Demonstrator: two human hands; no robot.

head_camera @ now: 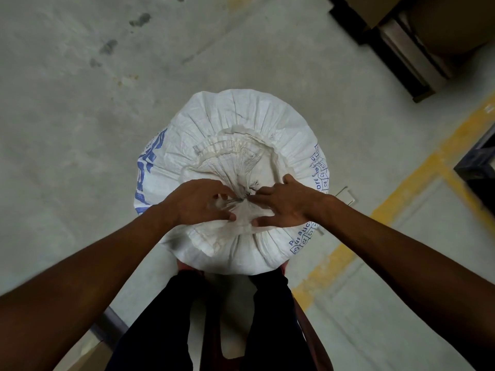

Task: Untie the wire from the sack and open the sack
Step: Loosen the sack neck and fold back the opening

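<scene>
Directly below the camera, a full white woven sack (235, 156) stands upright on the grey concrete floor (80, 103), just in front of the person's legs in dark trousers (166, 317). Blue printing runs down its left flank and small blue lettering with boxed codes shows along its right edge. Its mouth is gathered into a tight bunch of pleats near the side closest to the person, and the loose top edge fans away from that bunch in a ruffled arc across the top of the sack. At the neck of the bunch a thin dark wire (247, 195) is wound, with a short twisted end sticking up; its exact turns are too small to make out. The left hand (199, 203) rests on the gathered cloth just left of the wire, fingers curled in toward the knot and thumb pressing the fabric below it. The right hand (284, 202) sits just right of the wire, fingertips pinching in at the knot and thumb spread on the cloth; whether either hand actually grips the wire itself cannot be told. A worn yellow floor line (401, 204) runs diagonally at the right, and cardboard boxes on a dark pallet (417, 44) stand at the upper right.
</scene>
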